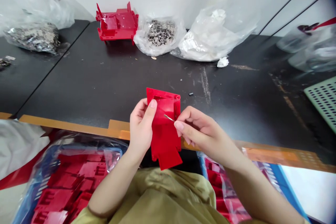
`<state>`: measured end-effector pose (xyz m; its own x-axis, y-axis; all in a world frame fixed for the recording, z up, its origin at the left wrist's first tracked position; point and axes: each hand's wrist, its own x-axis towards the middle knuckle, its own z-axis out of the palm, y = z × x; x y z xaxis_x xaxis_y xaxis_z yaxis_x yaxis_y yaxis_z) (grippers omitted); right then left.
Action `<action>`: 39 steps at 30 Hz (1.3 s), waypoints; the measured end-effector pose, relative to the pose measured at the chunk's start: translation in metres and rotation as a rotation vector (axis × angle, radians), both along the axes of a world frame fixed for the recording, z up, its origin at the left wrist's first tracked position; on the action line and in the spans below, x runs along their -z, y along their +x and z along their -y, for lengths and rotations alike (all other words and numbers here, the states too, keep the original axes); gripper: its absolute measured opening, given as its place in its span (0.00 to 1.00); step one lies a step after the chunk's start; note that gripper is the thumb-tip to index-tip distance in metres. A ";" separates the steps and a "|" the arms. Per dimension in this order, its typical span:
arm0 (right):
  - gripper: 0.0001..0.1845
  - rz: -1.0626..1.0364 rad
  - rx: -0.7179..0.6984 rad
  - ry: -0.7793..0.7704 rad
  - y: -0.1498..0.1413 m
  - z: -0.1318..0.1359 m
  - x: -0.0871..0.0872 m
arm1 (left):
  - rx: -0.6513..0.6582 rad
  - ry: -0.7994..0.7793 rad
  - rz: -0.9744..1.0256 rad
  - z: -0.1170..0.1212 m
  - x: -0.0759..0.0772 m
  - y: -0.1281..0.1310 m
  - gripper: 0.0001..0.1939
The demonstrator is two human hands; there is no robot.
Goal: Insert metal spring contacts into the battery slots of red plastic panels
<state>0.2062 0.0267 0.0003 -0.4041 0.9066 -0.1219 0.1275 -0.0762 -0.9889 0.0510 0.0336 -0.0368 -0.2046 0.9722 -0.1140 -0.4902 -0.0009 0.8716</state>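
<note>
My left hand (140, 127) grips a flat red plastic panel (166, 136) upright by its left edge, with the thumb across the front. My right hand (201, 133) pinches a thin metal pin (169, 117) between thumb and forefinger. The pin's tip lies against the panel's face, near its upper right part. The panel has a rectangular cut-out near the top and stepped tabs at its lower end. Part of its back is hidden by my fingers.
A red plastic assembly (117, 23) and a clear bag of small metal parts (160, 35) stand on the black bench (105, 80), beside a white plastic bag (207, 38). Bagged red panels lie in blue crates (70, 182) below the bench's orange edge.
</note>
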 end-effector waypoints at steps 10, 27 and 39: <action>0.19 0.103 0.000 0.109 0.008 -0.027 -0.039 | 0.040 0.124 -0.001 -0.008 -0.007 0.005 0.11; 0.21 0.301 0.014 0.253 0.008 -0.035 -0.062 | 0.108 0.270 -0.106 -0.015 -0.029 -0.002 0.10; 0.24 0.427 -0.139 0.227 0.017 -0.050 -0.075 | 0.097 0.215 -0.212 -0.008 -0.033 -0.001 0.12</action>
